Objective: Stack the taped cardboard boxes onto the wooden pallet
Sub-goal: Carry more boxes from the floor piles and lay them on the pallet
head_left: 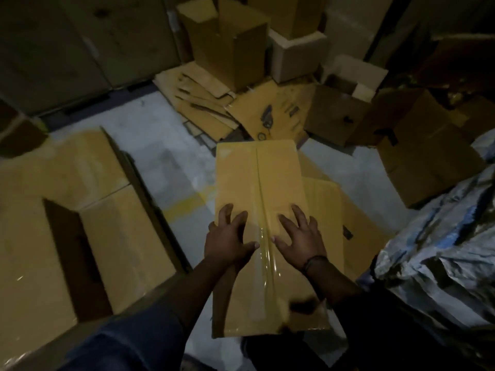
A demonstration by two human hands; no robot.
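Taped box: we see the taped cardboard box (257,178) in the middle of the view, straight in front of us, its long side running away from us.
Tape: a strip of clear tape (263,263) runs along the centre seam of its top and shines near our wrists.
Near end: a dark torn patch (302,306) marks the near right corner.
Left hand: our left hand (227,239) lies palm down on the top, left of the tape.
Left fingers: the fingers (237,219) are spread wide and flat on the cardboard, gripping nothing.
Right hand: our right hand (301,238) lies the same way, right of the tape, with a dark wristband (316,261) on the wrist.
Right fingers: these fingers (285,223) are also spread wide, pressing and not curled round an edge.
Support: the box overlaps a second cardboard box (326,204) on its right; we cannot tell whether it rests on the floor.
Floor: grey floor (171,167) with a yellow line (184,206) just left of the box.
Left: large cardboard boxes (53,183), close together.
Right: a bundle in crinkled plastic wrap (442,236), with brown boxes (417,156) behind it.
Far side: flattened cardboard (203,103) on the floor, and upright open boxes (233,44) beyond it.
Sleeve: a blue sleeve (128,336) covers our left forearm.
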